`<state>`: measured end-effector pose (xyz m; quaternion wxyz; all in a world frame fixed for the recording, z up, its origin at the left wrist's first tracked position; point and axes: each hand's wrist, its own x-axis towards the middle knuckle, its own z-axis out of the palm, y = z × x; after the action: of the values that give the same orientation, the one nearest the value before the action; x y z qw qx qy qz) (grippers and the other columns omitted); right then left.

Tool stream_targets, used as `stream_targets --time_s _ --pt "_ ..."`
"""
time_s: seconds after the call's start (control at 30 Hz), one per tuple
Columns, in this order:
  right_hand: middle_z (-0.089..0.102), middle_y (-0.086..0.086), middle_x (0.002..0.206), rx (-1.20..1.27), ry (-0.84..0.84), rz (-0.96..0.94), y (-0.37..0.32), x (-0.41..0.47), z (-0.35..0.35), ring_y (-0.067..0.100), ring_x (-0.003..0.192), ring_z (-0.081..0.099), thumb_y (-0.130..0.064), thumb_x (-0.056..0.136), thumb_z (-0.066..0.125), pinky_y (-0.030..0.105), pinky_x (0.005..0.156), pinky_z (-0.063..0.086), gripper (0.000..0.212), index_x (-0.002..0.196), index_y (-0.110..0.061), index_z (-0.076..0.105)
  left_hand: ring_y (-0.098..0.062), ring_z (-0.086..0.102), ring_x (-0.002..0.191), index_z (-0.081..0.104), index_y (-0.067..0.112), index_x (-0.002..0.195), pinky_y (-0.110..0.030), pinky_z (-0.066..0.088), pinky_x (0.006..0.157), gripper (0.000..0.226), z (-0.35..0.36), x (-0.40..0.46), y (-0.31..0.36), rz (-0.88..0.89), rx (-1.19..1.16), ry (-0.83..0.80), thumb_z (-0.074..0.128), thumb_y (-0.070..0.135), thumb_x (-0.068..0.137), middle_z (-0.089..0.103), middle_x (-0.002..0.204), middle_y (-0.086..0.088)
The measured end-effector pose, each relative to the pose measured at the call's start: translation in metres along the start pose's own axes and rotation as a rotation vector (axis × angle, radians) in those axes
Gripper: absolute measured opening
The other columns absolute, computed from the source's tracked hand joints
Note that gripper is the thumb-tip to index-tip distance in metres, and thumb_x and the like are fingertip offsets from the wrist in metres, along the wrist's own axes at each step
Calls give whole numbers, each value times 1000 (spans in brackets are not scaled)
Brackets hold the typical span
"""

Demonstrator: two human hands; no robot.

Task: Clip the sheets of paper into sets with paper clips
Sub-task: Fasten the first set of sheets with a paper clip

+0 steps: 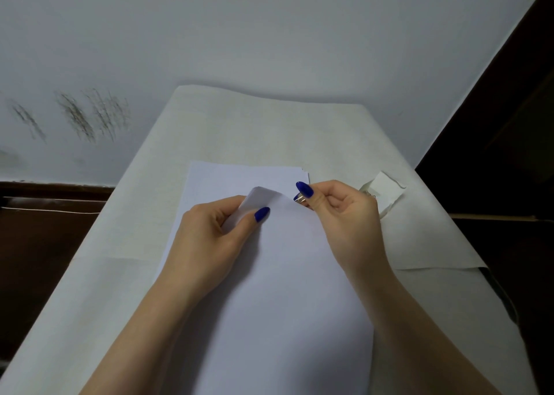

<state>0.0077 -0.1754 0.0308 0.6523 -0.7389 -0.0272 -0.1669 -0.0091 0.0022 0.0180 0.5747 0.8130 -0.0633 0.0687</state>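
Observation:
A set of white sheets (287, 274) is lifted toward me over a flat stack of paper (239, 175) on the table. My left hand (209, 238) grips the far edge of the lifted sheets, which curl over between thumb and fingers. My right hand (344, 214) pinches a silver paper clip (299, 198) at the sheets' far right corner. The clip touches the paper edge; most of it is hidden by my fingertips.
The table wears a pale cloth (269, 130). A small white packet (386, 190) with a few clips lies at the right, just behind my right hand. Dark furniture borders the table at right and left. A scuffed white wall rises behind.

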Motion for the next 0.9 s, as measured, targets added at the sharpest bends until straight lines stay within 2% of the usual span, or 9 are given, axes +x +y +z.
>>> stream_targets --time_s 0.2,0.27,0.33,0.47,0.6,0.67,0.73,0.83,0.9 --pt "72 -15 63 -27 -15 -8 -1 -1 1 0 64 66 -23 82 71 8 65 48 17 66 -18 66 -3 51 49 72 22 78 -19 40 48 21 0 0 0 4 6 -1 63 36 90 66 57 10" --pt "72 -4 66 -45 -21 -19 0 -2 2 10 62 62 -25 81 72 17 64 46 19 64 -19 66 -5 52 51 73 22 81 -22 41 51 20 0 1 -1 9 6 0 63 36 90 70 63 2" --pt "71 5 69 -62 -24 -26 1 -3 1 20 59 56 -27 81 72 22 63 43 21 64 -17 65 -5 51 51 73 20 83 -23 41 51 20 0 0 -1 12 3 2 63 36 90 69 62 2" --pt "70 -11 64 -107 -34 -41 3 -1 2 7 63 61 -23 79 75 20 61 48 18 64 -22 66 -6 46 50 71 16 80 -24 37 50 22 1 0 -2 18 -4 1 63 34 91 60 56 9" --pt "73 -8 69 -133 -57 -48 6 -1 2 15 68 66 -20 78 76 30 69 53 16 64 -23 68 -3 40 46 68 14 74 -14 31 44 26 1 0 -1 40 9 4 63 32 91 52 50 13" --pt "73 -5 70 -141 -76 -74 8 -2 2 22 70 67 -18 77 76 32 69 53 15 65 -21 70 -2 38 45 68 14 72 -12 29 43 27 0 0 -1 55 18 13 64 33 91 50 49 13" --pt "73 -3 70 -160 -90 -95 9 -1 1 23 71 67 -14 77 77 33 69 53 13 66 -20 72 -2 37 44 68 14 71 -11 28 43 27 1 0 -1 64 23 18 64 33 90 49 48 14" --pt "73 -3 70 -181 -113 -89 9 -1 1 19 70 68 -14 77 77 29 68 53 11 67 -19 73 -3 36 45 68 14 72 -12 27 43 28 1 1 -1 75 40 23 64 34 90 47 49 13" --pt "73 -6 70 -187 -139 -85 9 -1 1 8 66 67 -17 77 77 20 66 51 12 67 -21 72 -3 36 44 67 17 68 -11 27 42 28 1 0 0 73 28 25 65 35 90 48 47 14"
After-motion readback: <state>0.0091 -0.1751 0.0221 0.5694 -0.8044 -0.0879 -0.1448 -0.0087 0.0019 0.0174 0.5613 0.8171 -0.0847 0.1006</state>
